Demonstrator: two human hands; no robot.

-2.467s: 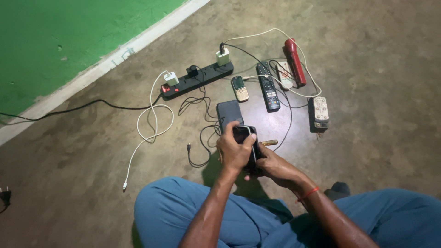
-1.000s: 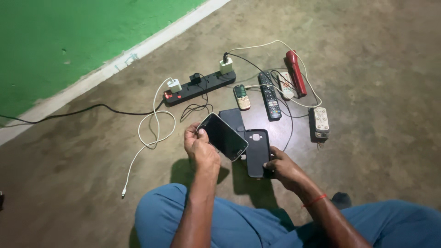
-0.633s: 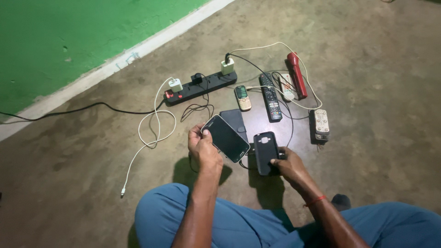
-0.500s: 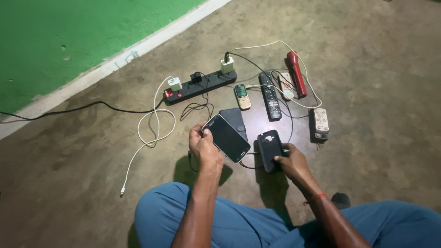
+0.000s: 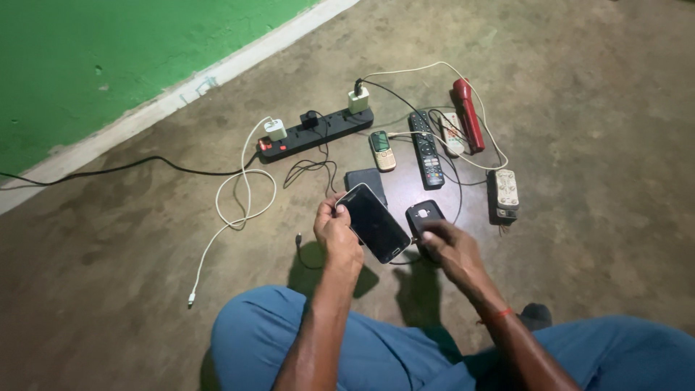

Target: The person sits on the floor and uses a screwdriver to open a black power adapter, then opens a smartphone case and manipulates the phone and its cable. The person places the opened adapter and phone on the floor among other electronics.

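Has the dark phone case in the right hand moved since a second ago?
Yes. The right hand has carried the phone case down to the floor, closer to the black remote.

There is just one camera, worn on the person's head. It looks down and forward from above the blue-trousered knees [image 5: 405,355], close to the two hands, onto the brown concrete floor [image 5: 594,217]. Farther off, at the top left, it shows the green painted wall [image 5: 108,58].
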